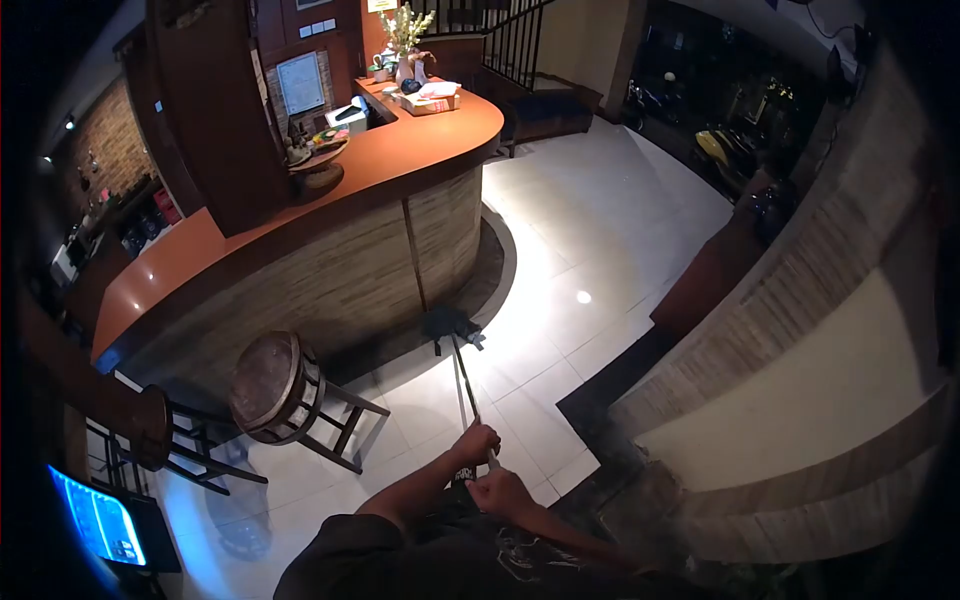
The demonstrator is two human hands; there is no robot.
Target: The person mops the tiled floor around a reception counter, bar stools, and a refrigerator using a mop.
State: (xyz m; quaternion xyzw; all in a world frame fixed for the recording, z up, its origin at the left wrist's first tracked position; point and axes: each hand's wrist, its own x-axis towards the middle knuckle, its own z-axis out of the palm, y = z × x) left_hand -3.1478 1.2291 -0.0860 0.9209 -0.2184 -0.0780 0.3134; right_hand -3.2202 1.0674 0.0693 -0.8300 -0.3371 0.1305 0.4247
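My left hand (478,443) and my right hand (500,494) are both closed round a long thin pole (463,375), the left one ahead of the right. The pole runs forward and down from my hands to the floor. At its far end a dark cloth-like head (452,324) lies on the pale tiles (525,345), close to the foot of the curved counter (440,240). The pole's near end is partly hidden by my hands.
A round wooden stool (268,385) stands left of the pole, with another stool (152,428) beyond it. A lit screen (100,520) is at lower left. On the right are a dark step edge (615,380) and a curved wall (800,370). A bench (550,112) stands at the back.
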